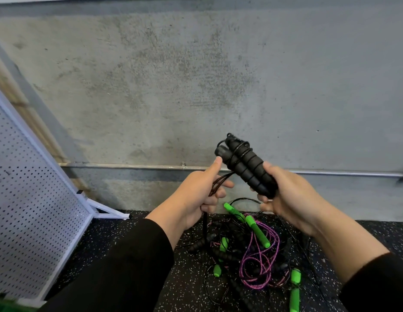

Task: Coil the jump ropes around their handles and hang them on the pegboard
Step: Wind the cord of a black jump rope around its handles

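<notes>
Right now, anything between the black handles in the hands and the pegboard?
Nothing visible. The black handles, held in the right hand, are up in the air; the pegboard stands to the left, with only bare wall between.

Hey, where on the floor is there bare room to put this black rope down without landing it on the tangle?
Bare speckled floor lies between the pegboard foot and the rope pile, by the left hand. Another strip runs along the wall right of the right hand. Under both hands it is crowded with tangled ropes and green handles.
</notes>
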`<action>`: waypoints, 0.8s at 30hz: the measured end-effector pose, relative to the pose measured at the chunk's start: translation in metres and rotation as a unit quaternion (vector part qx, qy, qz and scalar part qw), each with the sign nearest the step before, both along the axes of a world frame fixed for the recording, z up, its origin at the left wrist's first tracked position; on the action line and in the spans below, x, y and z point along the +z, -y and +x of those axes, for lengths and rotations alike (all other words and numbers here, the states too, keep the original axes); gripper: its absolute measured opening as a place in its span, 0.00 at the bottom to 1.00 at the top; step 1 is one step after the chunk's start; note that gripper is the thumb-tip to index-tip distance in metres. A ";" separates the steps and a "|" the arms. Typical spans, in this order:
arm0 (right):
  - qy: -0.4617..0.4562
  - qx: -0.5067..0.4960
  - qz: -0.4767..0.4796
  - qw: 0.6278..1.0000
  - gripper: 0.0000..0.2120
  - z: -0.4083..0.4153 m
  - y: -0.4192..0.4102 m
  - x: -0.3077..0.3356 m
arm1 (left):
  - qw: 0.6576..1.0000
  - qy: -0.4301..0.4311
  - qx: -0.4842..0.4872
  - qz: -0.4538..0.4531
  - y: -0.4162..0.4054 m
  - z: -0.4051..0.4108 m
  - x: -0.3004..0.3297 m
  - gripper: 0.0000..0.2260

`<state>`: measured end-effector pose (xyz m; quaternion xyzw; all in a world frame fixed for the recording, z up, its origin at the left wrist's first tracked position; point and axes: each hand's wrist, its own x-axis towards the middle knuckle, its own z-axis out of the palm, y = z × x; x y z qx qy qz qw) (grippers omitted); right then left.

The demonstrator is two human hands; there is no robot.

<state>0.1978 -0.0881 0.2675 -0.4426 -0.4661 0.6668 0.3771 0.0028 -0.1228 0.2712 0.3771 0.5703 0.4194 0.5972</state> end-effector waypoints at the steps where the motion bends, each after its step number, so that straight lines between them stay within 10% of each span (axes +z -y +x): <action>1: 0.076 -0.002 0.053 0.996 0.16 0.000 0.000 -0.001 | 1.000 0.003 0.001 -0.006 0.000 -0.001 0.000 0.35; 10: 0.417 -0.016 0.280 0.864 0.22 -0.013 -0.003 -0.018 | 1.000 0.004 -0.015 -0.025 0.003 0.003 0.001 0.35; 24: 0.464 0.012 0.434 0.772 0.35 -0.031 0.015 -0.021 | 0.996 -0.013 0.084 -0.040 0.004 -0.003 -0.006 0.24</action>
